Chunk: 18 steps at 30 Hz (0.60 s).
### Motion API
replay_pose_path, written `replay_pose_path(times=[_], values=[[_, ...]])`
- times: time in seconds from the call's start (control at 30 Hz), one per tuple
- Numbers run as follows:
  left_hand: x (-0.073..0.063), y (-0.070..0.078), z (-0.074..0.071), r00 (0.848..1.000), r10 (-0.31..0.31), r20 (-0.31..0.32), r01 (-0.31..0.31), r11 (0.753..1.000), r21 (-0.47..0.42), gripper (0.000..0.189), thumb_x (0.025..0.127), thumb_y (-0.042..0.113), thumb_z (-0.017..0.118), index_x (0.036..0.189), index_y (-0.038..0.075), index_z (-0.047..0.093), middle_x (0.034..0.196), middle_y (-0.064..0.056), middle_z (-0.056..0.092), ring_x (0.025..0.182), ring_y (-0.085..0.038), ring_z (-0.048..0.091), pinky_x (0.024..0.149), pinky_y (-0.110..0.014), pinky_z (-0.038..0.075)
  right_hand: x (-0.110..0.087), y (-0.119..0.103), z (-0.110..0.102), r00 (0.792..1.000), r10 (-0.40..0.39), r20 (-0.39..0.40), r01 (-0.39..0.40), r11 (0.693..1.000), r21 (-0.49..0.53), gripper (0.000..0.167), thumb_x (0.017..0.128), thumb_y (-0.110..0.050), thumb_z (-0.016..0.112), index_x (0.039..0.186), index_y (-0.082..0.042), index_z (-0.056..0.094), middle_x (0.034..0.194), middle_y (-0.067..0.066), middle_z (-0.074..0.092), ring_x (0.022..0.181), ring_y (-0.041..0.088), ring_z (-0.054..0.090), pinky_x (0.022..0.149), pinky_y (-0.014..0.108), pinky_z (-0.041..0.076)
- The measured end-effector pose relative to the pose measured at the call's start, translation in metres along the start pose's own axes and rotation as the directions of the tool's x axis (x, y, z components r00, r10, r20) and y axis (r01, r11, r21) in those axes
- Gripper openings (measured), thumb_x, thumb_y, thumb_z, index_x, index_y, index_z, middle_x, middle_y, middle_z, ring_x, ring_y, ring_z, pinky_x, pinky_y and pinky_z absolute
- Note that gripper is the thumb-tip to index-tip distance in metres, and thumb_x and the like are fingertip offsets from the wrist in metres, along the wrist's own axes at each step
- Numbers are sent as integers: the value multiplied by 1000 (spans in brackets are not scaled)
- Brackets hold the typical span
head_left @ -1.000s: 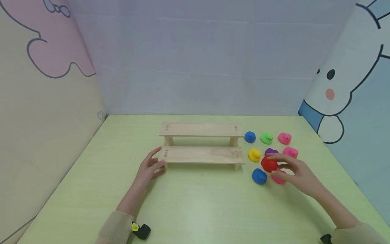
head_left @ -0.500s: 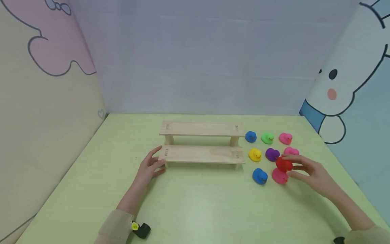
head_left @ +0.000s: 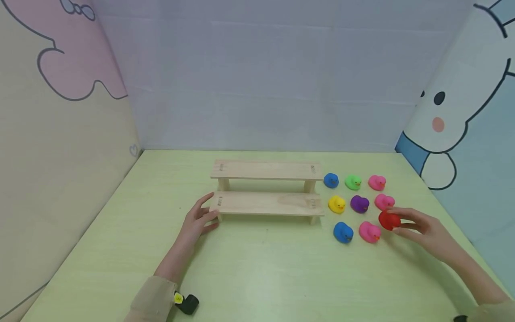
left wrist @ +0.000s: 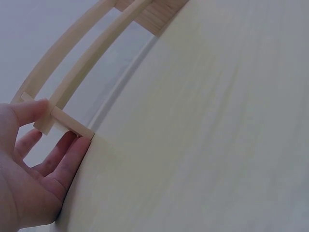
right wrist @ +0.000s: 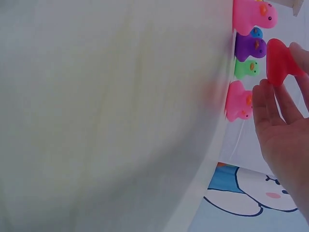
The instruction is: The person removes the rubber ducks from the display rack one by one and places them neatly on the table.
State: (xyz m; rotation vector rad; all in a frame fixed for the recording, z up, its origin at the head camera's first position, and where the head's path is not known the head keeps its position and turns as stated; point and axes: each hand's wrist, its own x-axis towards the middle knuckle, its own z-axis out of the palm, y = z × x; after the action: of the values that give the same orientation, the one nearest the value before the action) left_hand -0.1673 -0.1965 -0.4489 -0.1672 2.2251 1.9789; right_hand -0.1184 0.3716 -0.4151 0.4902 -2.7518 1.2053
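My right hand [head_left: 430, 235] pinches a red rubber duck [head_left: 389, 220] between thumb and fingers at the right of the duck group. In the right wrist view the red duck [right wrist: 280, 63] is held up off the tabletop. A two-step wooden stand [head_left: 265, 203] stands mid-table. My left hand [head_left: 195, 221] grips the lower step's left end. The left wrist view shows its thumb on the board and fingers [left wrist: 72, 159] against the leg. Nearest the red duck are a pink duck [head_left: 369, 232] in front and another pink duck [head_left: 384, 201] behind.
Several more ducks stand right of the stand: blue [head_left: 343, 232], yellow [head_left: 336, 204], purple [head_left: 360, 204], a second blue [head_left: 331, 180], green [head_left: 352, 182] and pink [head_left: 377, 182]. A pale cloth wall [head_left: 257, 80] rises behind the table [head_left: 257, 277].
My right hand has carried the red duck to the right, from in front of the purple duck to the group's right side. The left hand and stand have stayed put.
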Motion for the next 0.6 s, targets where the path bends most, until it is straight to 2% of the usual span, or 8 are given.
replay_pose_path(times=[0.17, 0.4, 0.6], values=[[0, 1, 0, 1000, 2, 4, -2, 1000, 1, 59, 99, 22, 60, 151, 34, 36, 137, -18, 53, 108, -19, 64, 97, -38, 57, -4, 11, -6, 997, 67, 34, -66, 997, -30, 42, 92, -7, 68, 131, 1, 56, 114, -37, 54, 101, -21, 50, 74, 9, 55], [0, 0, 0, 1000, 0, 3, 0, 1000, 5, 58, 99, 22, 60, 151, 35, 36, 137, -17, 52, 107, -20, 65, 96, -38, 57, -5, 24, -16, 986, 114, 125, -110, 993, -39, 41, 93, -12, 68, 131, 1, 57, 113, -38, 55, 100, -22, 50, 75, 12, 56], [1, 0, 0, 1000, -12, -2, 12, 1000, -8, 59, 98, 22, 61, 151, 35, 37, 135, -16, 53, 106, -18, 64, 96, -38, 57, -2, 32, -21, 963, 183, 196, -175, 983, -58, 44, 92, -17, 69, 131, 1, 57, 110, -42, 51, 98, -22, 49, 75, 14, 57]])
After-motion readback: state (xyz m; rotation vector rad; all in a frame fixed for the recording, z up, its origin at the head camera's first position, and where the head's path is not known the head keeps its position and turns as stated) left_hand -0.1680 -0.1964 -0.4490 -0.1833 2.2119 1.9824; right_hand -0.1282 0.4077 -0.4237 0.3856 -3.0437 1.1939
